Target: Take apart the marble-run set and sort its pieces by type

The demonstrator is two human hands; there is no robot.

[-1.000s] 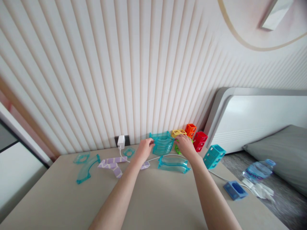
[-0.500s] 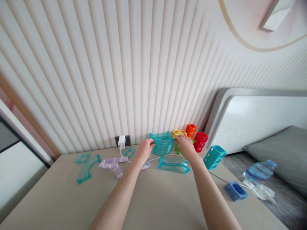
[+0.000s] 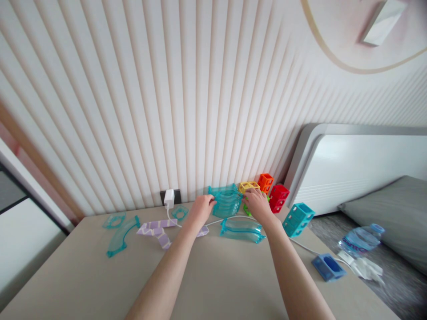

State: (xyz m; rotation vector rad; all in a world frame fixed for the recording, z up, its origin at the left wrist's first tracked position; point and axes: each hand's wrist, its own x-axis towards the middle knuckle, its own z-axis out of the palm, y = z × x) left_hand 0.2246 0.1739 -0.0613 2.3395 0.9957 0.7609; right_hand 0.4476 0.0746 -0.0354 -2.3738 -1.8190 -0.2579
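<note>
A stack of clear teal curved plastic track pieces (image 3: pixel 227 201) stands near the wall, between my two hands. My left hand (image 3: pixel 203 208) pinches its left edge with closed fingers. At its right edge, the fingers of my right hand (image 3: pixel 256 202) are closed on the corner. Just in front of the stack lies another teal track piece (image 3: pixel 243 230), apart from both hands. Behind my right hand, a green block (image 3: pixel 247 210) is partly hidden, with a yellow block (image 3: pixel 249 186) beyond it.
Orange (image 3: pixel 266 181), red (image 3: pixel 279 198) and teal block towers (image 3: pixel 298 219) stand right, a blue block (image 3: pixel 328 266) nearer. Left lie a curved teal track (image 3: pixel 123 238), teal square frames (image 3: pixel 115 220) and purple strips (image 3: pixel 156 228). A white charger (image 3: pixel 169 198) trails a cable across the tabletop (image 3: pixel 227 280).
Both hands stay on the teal stack in nearly the same place. Only a very slight shift of the whole view shows.
</note>
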